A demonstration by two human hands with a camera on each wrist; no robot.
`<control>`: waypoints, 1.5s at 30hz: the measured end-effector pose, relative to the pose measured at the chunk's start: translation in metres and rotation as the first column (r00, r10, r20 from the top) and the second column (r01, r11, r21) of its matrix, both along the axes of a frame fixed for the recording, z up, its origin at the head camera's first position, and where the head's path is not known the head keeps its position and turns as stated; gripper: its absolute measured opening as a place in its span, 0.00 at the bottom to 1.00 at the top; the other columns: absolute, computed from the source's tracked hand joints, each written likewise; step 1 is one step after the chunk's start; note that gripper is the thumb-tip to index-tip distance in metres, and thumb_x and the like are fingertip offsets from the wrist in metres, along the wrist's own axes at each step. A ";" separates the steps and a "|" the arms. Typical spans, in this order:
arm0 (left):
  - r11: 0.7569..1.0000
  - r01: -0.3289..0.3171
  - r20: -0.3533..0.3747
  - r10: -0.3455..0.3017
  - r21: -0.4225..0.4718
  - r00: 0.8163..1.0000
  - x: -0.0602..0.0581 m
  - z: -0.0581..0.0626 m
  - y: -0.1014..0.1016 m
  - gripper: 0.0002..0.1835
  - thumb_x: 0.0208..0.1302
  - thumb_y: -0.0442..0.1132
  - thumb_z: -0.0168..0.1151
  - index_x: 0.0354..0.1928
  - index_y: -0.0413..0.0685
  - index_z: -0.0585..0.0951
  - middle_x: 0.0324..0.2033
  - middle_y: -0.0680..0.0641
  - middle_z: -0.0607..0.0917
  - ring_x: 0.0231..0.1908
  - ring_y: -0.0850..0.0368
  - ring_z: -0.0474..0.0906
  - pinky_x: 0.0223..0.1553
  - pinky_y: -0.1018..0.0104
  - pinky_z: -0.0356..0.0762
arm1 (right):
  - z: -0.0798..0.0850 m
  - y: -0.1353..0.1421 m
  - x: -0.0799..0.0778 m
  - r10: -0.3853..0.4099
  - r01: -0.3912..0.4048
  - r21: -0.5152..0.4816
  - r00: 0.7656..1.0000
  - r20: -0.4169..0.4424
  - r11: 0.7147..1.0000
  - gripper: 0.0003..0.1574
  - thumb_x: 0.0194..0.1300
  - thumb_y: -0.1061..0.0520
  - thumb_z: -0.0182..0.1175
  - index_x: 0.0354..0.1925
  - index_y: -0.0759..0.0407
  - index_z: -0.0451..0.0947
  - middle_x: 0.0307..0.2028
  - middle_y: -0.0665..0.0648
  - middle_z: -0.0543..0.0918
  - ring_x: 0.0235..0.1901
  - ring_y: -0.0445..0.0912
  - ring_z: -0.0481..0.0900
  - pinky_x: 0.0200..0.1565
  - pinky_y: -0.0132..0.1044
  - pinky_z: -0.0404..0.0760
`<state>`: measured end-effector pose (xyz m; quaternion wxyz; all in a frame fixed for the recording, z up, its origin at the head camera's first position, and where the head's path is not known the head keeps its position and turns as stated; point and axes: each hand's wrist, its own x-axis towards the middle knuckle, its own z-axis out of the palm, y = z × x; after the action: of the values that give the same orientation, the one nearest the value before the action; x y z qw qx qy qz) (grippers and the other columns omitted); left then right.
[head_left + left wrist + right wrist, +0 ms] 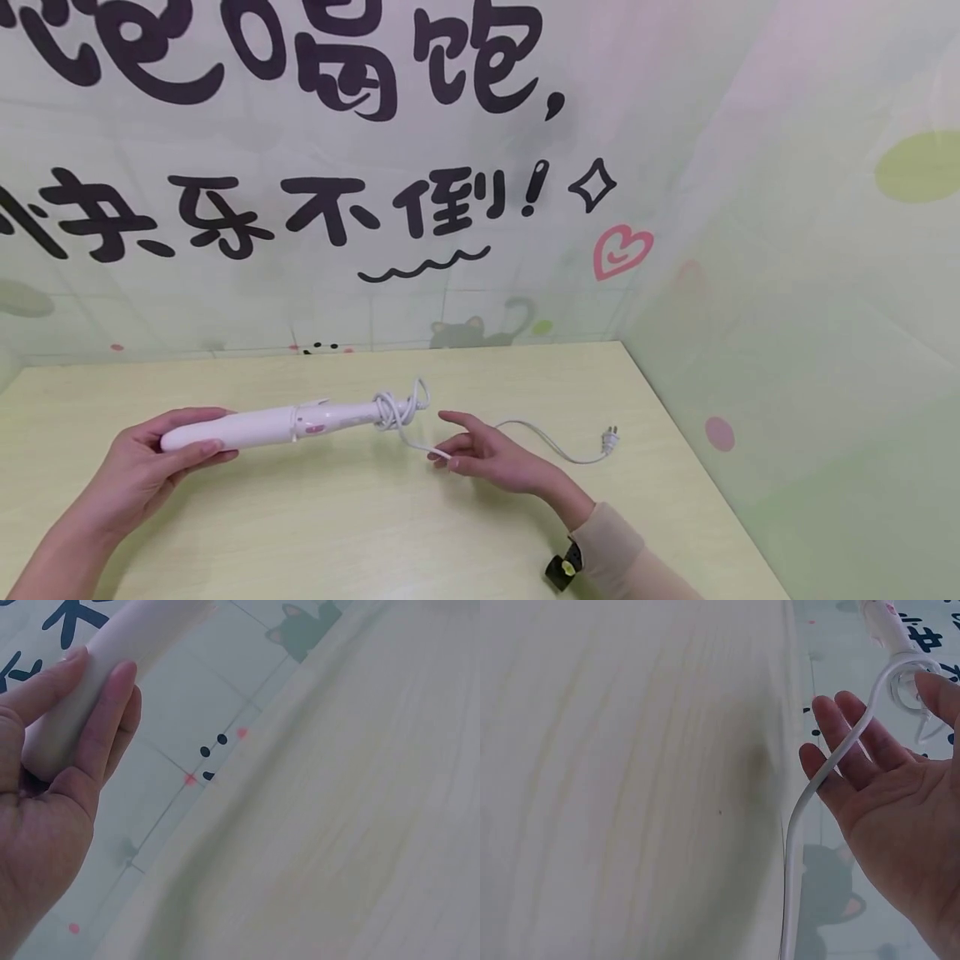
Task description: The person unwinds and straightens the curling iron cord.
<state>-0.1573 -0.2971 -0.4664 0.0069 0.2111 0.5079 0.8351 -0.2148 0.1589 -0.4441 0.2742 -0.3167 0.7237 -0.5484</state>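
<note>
A white hair curling iron [258,428] with a pink button is held up over the table, lying roughly level. My left hand [138,467] grips its thick rounded end, thumb on the near side and fingers behind; the left wrist view shows the same grip around the smooth white end [64,731]. Loops of white cord [387,411] are wound about its thin end. Beside those loops is my right hand [495,458], fingers spread and relaxed. In the right wrist view the cord [832,759] runs across those fingers, with the palm [907,825] uncurled.
The cord's two-pin plug [610,440] lies on the pale wooden table [337,533] to the right. A printed wall [510,283] with black lettering rises behind the table, and another panel [825,375] stands along its right side. A dark watch-like band [562,571] is at the right sleeve.
</note>
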 end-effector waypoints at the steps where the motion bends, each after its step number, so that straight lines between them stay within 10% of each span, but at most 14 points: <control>1: 1.000 0.002 0.001 -0.002 0.002 1.000 0.000 0.000 -0.001 0.25 0.68 0.09 0.44 0.61 0.27 0.79 0.55 0.43 0.82 0.49 0.46 0.87 0.51 0.50 0.87 | 0.000 0.000 0.000 0.005 -0.005 0.001 1.000 -0.005 1.000 0.43 0.77 0.65 0.55 0.79 0.66 0.46 0.59 0.69 0.81 0.56 0.58 0.82 0.63 0.34 0.81; 8: 1.000 0.003 0.005 -0.003 -0.003 1.000 0.002 -0.004 -0.006 0.26 0.68 0.08 0.43 0.61 0.27 0.78 0.55 0.43 0.83 0.50 0.46 0.86 0.51 0.51 0.86 | 0.001 0.002 0.002 -0.033 0.051 0.094 0.982 -0.185 0.994 0.28 0.73 0.61 0.63 0.68 0.64 0.72 0.44 0.57 0.87 0.39 0.46 0.84 0.40 0.29 0.84; 13: 1.000 0.014 0.006 -0.014 -0.007 1.000 0.002 -0.004 -0.007 0.26 0.68 0.08 0.42 0.61 0.28 0.79 0.55 0.42 0.83 0.48 0.44 0.87 0.51 0.51 0.86 | 0.004 0.002 0.007 -0.168 0.196 0.079 0.947 -0.275 0.977 0.16 0.71 0.58 0.67 0.55 0.60 0.84 0.46 0.60 0.87 0.42 0.37 0.83 0.45 0.27 0.86; 45: 0.998 0.048 -0.033 -0.049 -0.034 0.998 0.006 -0.003 -0.021 0.29 0.66 0.06 0.41 0.62 0.27 0.78 0.57 0.42 0.84 0.48 0.44 0.87 0.50 0.50 0.86 | 0.036 0.028 -0.010 -0.541 0.503 -0.202 0.748 -0.384 0.840 0.05 0.70 0.66 0.65 0.39 0.71 0.84 0.27 0.62 0.82 0.25 0.40 0.75 0.27 0.25 0.78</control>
<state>-0.1513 -0.3185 -0.4697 0.0220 0.2373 0.5163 0.8226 -0.2246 0.1869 -0.4083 -0.0689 -0.2251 0.8009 -0.5506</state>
